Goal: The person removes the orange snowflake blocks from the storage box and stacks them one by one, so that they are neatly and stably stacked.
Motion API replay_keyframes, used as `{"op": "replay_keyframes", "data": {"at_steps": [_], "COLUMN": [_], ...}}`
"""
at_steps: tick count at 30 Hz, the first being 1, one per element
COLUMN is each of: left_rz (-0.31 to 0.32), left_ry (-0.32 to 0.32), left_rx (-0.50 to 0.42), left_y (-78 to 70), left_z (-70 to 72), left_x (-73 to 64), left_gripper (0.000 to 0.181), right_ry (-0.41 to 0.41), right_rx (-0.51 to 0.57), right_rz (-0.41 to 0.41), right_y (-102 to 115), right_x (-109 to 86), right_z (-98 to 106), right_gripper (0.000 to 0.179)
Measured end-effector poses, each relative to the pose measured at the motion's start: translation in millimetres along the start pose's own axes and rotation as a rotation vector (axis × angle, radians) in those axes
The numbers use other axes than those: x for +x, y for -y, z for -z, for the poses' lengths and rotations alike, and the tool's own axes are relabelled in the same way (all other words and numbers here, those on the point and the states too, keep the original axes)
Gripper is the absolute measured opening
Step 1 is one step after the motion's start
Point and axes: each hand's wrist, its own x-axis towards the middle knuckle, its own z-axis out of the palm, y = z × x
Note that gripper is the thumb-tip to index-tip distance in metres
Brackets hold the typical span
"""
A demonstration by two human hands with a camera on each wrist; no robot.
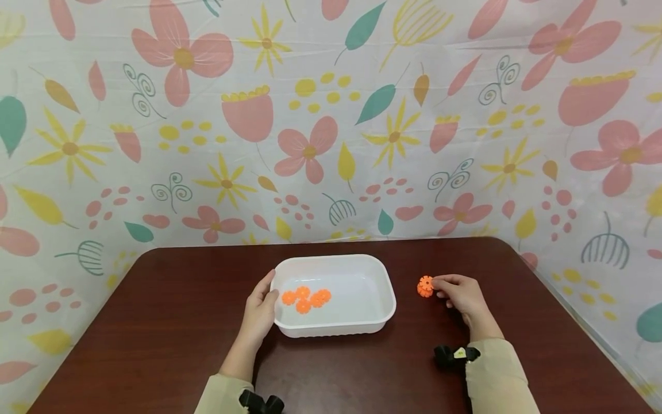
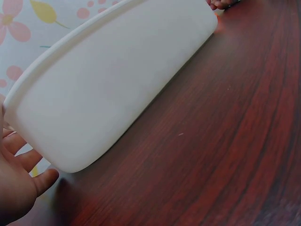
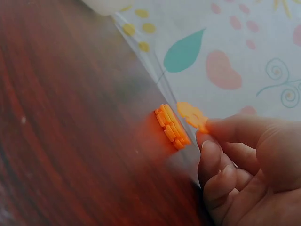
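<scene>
A white plastic tray [image 1: 357,329] stands on the table, and my left hand [image 1: 260,310] grips its left end, thumb at the rim. In the left wrist view the fingers reach around the tray's outer wall [image 2: 108,94]. Several orange flower-shaped discs [image 1: 303,306] lie in the left half of the tray. Right of the tray, my right hand [image 1: 464,297] pinches one orange flower-shaped disc [image 3: 192,115] between thumb and fingertip. Just below that disc, a small stack of similar discs [image 3: 172,128] sits on the table.
The dark brown wooden table [image 1: 155,345] has rounded far corners. A floral-print sheet [image 1: 331,115] hangs behind it and along its sides. Black wrist devices [image 1: 455,355] are worn at both sleeves.
</scene>
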Motion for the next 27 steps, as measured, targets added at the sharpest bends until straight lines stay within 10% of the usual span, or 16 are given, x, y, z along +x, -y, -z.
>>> {"op": "replay_keyframes", "data": {"at_steps": [27], "left_rz": [-0.007], "left_ry": [-0.008], "left_rx": [0.028], "left_y": [3.2], "left_z": [1.0], "left_x": [2.0], "left_gripper": [0.048], "right_ry": [0.007], "right_rx": [-0.076], "right_rz": [0.004], "right_y": [4.9], "right_x": [-4.0], "right_z": [-3.1], "right_gripper": [0.035]}}
